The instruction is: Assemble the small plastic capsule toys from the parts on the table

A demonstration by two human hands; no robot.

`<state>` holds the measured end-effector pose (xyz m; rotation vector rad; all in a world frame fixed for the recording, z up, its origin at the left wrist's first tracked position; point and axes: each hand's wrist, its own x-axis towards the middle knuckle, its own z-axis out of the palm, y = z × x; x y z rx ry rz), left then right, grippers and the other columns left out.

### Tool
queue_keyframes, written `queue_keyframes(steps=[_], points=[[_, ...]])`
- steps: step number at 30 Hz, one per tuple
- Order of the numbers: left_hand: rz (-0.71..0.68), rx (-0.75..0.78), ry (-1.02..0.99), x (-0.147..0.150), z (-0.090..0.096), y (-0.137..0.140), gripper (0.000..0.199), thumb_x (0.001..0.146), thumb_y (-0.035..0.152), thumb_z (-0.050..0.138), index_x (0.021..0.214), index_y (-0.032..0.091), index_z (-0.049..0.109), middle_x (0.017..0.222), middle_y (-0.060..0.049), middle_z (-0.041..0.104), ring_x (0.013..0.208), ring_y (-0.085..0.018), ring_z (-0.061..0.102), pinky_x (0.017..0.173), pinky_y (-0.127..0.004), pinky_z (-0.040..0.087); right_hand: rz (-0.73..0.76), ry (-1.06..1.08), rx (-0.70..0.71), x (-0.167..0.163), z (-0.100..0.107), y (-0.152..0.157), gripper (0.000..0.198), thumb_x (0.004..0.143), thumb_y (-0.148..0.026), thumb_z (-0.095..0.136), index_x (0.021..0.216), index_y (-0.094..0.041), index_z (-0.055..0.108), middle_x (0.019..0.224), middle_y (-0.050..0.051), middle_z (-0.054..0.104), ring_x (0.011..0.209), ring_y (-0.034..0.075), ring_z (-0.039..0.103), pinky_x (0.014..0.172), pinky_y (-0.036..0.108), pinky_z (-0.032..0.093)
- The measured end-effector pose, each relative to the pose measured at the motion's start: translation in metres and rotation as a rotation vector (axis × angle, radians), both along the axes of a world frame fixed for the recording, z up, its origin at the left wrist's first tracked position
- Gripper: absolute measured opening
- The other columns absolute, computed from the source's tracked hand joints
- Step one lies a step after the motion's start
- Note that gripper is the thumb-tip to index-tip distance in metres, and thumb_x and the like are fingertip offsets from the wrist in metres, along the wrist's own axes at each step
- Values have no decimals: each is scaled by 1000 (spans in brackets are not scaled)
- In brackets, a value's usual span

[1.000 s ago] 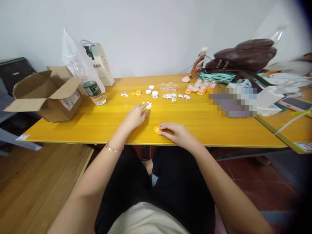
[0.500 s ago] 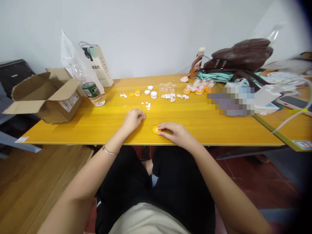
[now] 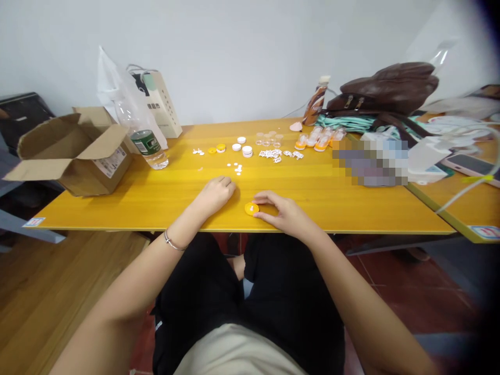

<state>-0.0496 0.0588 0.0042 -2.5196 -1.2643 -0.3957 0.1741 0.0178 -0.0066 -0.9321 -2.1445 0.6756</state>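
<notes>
A small round orange disc (image 3: pixel 252 209) with a white piece at its centre lies near the table's front edge. My right hand (image 3: pixel 283 212) holds the disc's right side between thumb and fingers. To its left, my left hand (image 3: pixel 216 195) rests low over the table, fingers curled together; their tips are turned down, so anything in them is hidden. Beyond the left hand are several small white discs (image 3: pixel 238 169). Farther back sit orange rings (image 3: pixel 221 148), round white pieces (image 3: pixel 247 151), clear round covers (image 3: pixel 267 141) and white cut-out pieces (image 3: pixel 270 154).
On the left stand an open cardboard box (image 3: pixel 74 156), a water bottle (image 3: pixel 146 143) and a paper bag (image 3: pixel 164 107). Orange-and-clear assembled pieces (image 3: pixel 320 140), a brown drink bottle (image 3: pixel 315 101) and a brown leather bag (image 3: pixel 385 88) are at the back right.
My left hand has rolled slightly, its fingers curling further down and a little to the right. The right index finger has lifted slightly at the disc's edge; the disc stays in place.
</notes>
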Motion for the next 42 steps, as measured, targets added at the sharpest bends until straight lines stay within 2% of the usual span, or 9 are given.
queue_keyframes(steps=[5, 8, 12, 15, 21, 33, 39, 42], points=[[11, 37, -58, 1, 0, -2, 20, 84, 15, 45, 74, 12, 62, 69, -8, 59, 68, -18, 57, 68, -29, 46, 6, -25, 20, 1, 0, 1, 45, 79, -26, 61, 122, -25, 49, 106, 5, 68, 101, 20, 63, 91, 37, 48], [-24, 33, -112, 6, 0, -13, 16, 83, 17, 47, 79, 14, 62, 71, -6, 62, 68, -16, 58, 65, -26, 46, 0, -41, 56, 2, -2, 2, 41, 78, -26, 61, 119, -25, 54, 109, 5, 67, 100, 21, 63, 91, 38, 48], [-222, -14, -222, 13, -2, -36, 17, 88, 22, 46, 90, 17, 61, 83, -5, 67, 76, -12, 61, 71, -23, 46, 8, -56, 98, 2, -3, 3, 34, 78, -29, 62, 111, -22, 61, 112, 6, 66, 103, 22, 62, 92, 38, 48], [-331, -13, -265, 14, -4, -47, 19, 90, 22, 43, 90, 18, 62, 90, -5, 69, 82, -13, 63, 74, -26, 44, 15, -50, 95, 2, -3, 3, 32, 78, -29, 62, 109, -23, 62, 110, 6, 67, 101, 21, 62, 91, 37, 48], [-285, 0, -195, 11, -5, -50, 21, 91, 23, 42, 96, 21, 62, 95, -5, 68, 85, -14, 61, 75, -29, 41, 27, -39, 78, 2, -2, 3, 31, 77, -28, 63, 106, -19, 63, 108, 7, 67, 99, 21, 63, 90, 35, 49], [-314, -60, -224, 9, -3, -55, 19, 89, 21, 46, 96, 19, 63, 96, -5, 65, 87, -14, 57, 77, -29, 39, 44, -17, 55, 2, 0, 3, 27, 77, -27, 63, 102, -18, 62, 104, 7, 67, 95, 19, 63, 88, 33, 49], [-305, -74, -106, 12, 5, -62, 22, 90, 21, 43, 98, 18, 63, 99, -6, 65, 95, -17, 56, 81, -31, 37, 56, -11, 65, 3, -1, 4, 25, 78, -28, 62, 101, -20, 62, 103, 5, 67, 94, 19, 63, 87, 33, 49], [-280, -101, -108, 14, 13, -58, 22, 90, 24, 43, 97, 19, 63, 99, -5, 66, 94, -17, 57, 82, -32, 38, 46, -19, 69, 2, -1, 4, 24, 78, -29, 62, 100, -20, 62, 101, 5, 68, 92, 19, 63, 86, 33, 49]])
